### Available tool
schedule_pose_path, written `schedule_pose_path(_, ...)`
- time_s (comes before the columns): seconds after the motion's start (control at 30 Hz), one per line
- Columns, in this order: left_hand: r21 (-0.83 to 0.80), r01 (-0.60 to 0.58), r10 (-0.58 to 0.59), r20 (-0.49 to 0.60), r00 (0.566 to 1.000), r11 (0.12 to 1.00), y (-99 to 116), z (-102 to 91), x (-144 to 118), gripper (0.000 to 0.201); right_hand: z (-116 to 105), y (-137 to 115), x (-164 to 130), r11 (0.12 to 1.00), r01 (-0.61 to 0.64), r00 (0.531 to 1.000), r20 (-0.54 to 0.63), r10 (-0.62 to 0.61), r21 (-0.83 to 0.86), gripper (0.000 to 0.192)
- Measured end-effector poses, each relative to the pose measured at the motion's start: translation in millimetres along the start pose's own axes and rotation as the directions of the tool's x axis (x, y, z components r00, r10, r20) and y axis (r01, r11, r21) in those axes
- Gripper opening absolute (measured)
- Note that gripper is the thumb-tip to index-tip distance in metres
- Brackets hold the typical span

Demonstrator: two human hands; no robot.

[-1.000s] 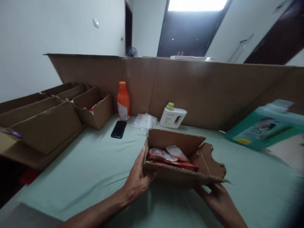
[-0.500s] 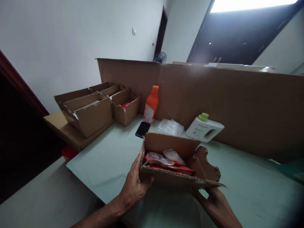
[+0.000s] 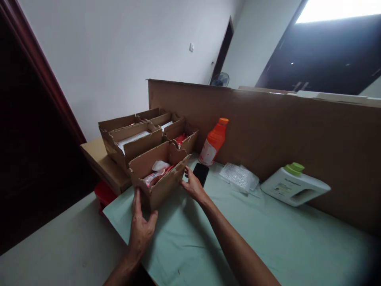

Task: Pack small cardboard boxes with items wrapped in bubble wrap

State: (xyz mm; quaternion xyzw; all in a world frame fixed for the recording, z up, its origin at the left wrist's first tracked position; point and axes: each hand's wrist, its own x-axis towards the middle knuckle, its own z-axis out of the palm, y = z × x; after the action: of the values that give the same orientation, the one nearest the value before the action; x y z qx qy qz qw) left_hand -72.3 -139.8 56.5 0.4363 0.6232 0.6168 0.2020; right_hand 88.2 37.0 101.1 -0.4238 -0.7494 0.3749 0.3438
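Between my two hands is an open cardboard box (image 3: 168,186), tilted a little, with red and clear plastic packets (image 3: 156,174) inside. My left hand (image 3: 141,226) grips its near left corner, thumb in front and fingers along the side. At the right end, my right hand (image 3: 192,184) holds the box with its fingers on the end wall. Just behind it stand several more cardboard boxes (image 3: 143,149), one with bubble wrap showing and one with red packets. Whether the held box touches the table cannot be made out.
A black phone (image 3: 201,173) lies right of the held box. Beyond are an orange bottle (image 3: 214,141), bubble wrap (image 3: 239,177) and a white jug with a green cap (image 3: 294,184). A tall cardboard panel (image 3: 268,131) lines the table's back. Below the table's left edge is a red stool (image 3: 104,193).
Both hands have carried the box from the table's middle leftward, up to the group of other boxes, turning it on the way. The view has swung left.
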Motion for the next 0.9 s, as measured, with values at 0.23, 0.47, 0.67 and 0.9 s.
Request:
schedule_pose_path(0.23,0.029,-0.049,0.051,-0.068,0.996,0.998,-11,18.7,16,0.084,63,36,9,0.997,0.016,0.986,-0.164,-0.003,0.080,0.074)
schedule_pose_path(0.47,0.063,-0.048,0.055,-0.127,0.990,0.997,-23,23.9,46,0.080,100,53,17,0.990,0.094,0.974,-0.218,-0.069,0.107,0.077)
schedule_pose_path(0.67,0.230,-0.142,0.172,-0.118,0.978,0.963,-18,-5.1,41,0.068,90,60,-9,0.986,0.105,0.980,-0.181,-0.080,0.129,0.045)
schedule_pose_path(0.9,0.514,-0.449,0.486,0.070,0.871,0.731,80,-69.1,102,0.038,88,50,-35,0.990,0.086,0.981,-0.182,-0.063,0.116,0.021)
